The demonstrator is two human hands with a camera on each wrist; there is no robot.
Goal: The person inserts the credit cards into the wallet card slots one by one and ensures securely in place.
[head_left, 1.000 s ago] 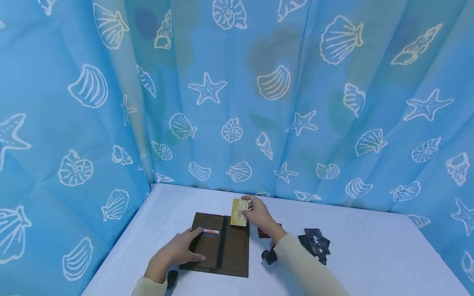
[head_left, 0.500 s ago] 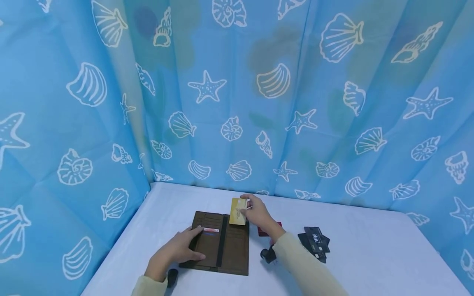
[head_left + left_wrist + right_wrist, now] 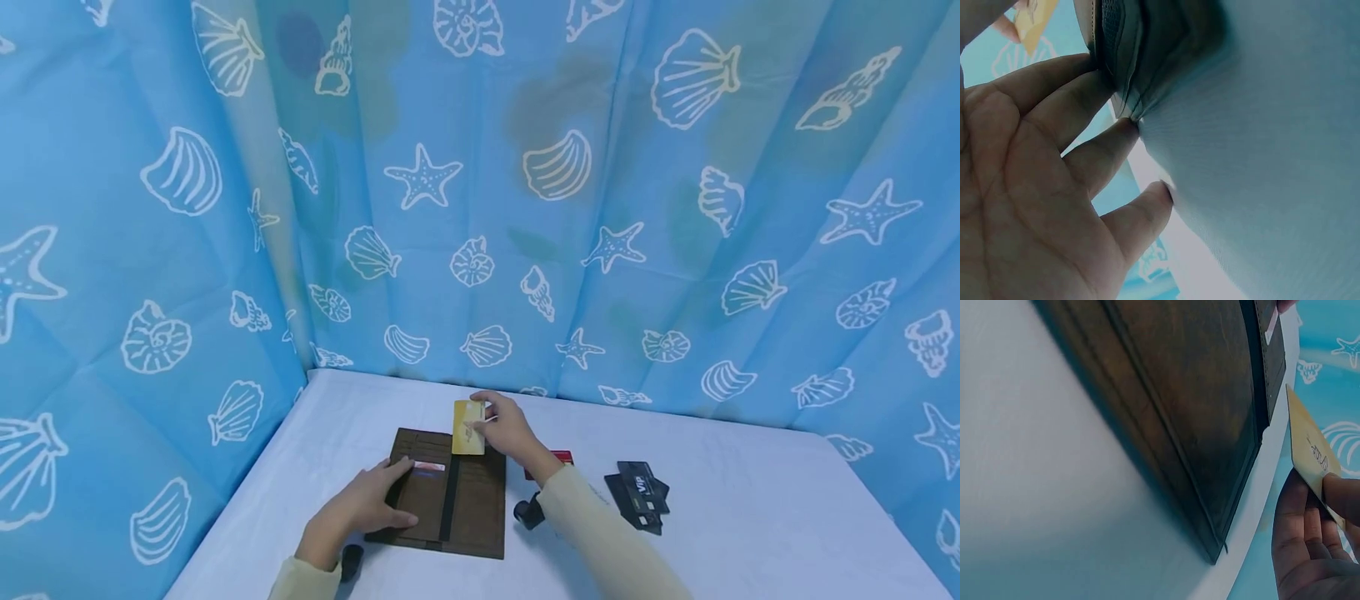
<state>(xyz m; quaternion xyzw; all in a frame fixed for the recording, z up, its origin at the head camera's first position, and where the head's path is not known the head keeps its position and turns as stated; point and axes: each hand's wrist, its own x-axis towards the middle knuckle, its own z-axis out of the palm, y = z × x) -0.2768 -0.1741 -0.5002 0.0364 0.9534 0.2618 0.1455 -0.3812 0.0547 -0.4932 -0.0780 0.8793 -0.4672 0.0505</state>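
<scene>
While the spread left hand (image 3: 369,498) touches a wallet (image 3: 478,515), the right hand (image 3: 507,427) pinches a yellow card (image 3: 463,417).

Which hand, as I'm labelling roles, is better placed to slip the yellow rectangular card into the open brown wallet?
Probably the right hand: it pinches the card near the far edge of the wallet, while the left hand touches its left side.

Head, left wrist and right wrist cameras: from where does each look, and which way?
Head: on the head, facing forward and down at the wallet; left hand, right hand and sleeves show.
Left wrist: on that wrist, facing the wallet's edge; left hand large, part of right hand small.
Right wrist: on that wrist, facing wallet and yellow card; right hand, tip of left hand.
Both wrist views share wallet, yellow card, curtain.
</scene>
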